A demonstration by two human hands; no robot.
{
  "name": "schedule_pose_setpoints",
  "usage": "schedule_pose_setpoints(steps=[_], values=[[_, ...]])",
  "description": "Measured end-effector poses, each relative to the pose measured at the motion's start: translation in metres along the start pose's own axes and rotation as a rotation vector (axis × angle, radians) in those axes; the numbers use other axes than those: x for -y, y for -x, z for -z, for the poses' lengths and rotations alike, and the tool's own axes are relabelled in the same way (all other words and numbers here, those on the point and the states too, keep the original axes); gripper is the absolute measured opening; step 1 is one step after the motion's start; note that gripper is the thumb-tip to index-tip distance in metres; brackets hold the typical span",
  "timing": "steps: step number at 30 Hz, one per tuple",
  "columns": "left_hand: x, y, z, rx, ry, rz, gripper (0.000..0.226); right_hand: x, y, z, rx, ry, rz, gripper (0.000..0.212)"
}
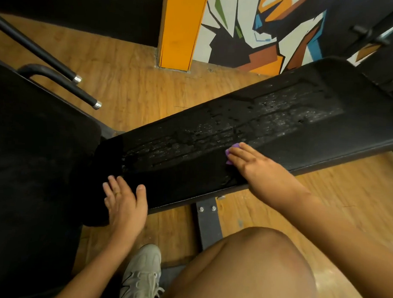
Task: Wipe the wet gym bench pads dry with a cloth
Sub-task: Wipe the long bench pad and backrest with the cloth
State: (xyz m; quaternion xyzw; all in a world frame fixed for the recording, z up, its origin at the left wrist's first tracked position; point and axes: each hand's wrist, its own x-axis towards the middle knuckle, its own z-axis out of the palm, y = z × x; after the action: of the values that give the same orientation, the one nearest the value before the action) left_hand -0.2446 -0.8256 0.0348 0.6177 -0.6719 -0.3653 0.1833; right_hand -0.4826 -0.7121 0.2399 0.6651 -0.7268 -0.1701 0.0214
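**Q:** Hand positions?
**A:** My left hand point(124, 202) lies flat, fingers straight, on the back pad's point(359, 105) near edge at its left end. My right hand point(253, 166), fingers extended, presses the purple cloth point(232, 150) down by the near edge, mid-length.

**Q:** Procedure?
**A:** Recommended: even pressure and overlapping strokes toward the far edge. Droplets point(270, 120) cover the centre.

**Q:** Surroundings?
**A:** Wooden floor point(137, 91) below. Orange pillar point(179, 30) and mural point(240, 27) beyond.
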Motion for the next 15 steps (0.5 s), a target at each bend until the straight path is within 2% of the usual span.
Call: schedule_pose_setpoints(steps=[4, 7, 9, 12, 15], values=[[-0.072, 0.013, -0.013, 0.06, 0.033, -0.386, 0.072, -0.036, 0.024, 0.004, -0.064, -0.09, -0.197, 0.078], [-0.123, 0.015, -0.029, 0.153, -0.013, -0.594, 0.08, -0.03, 0.032, -0.001, -0.153, -0.021, -0.202, 0.068], [-0.138, 0.011, -0.041, 0.159, -0.062, -0.614, 0.082, -0.023, 0.026, -0.006, -0.176, -0.025, -0.224, 0.063], [-0.137, 0.009, -0.053, 0.121, -0.154, -0.595, 0.081, -0.018, 0.015, -0.008, -0.25, -0.118, -0.287, 0.071], [-0.133, 0.008, -0.054, 0.132, -0.152, -0.604, 0.081, -0.017, 0.013, -0.02, -0.331, -0.085, -0.279, 0.056]])
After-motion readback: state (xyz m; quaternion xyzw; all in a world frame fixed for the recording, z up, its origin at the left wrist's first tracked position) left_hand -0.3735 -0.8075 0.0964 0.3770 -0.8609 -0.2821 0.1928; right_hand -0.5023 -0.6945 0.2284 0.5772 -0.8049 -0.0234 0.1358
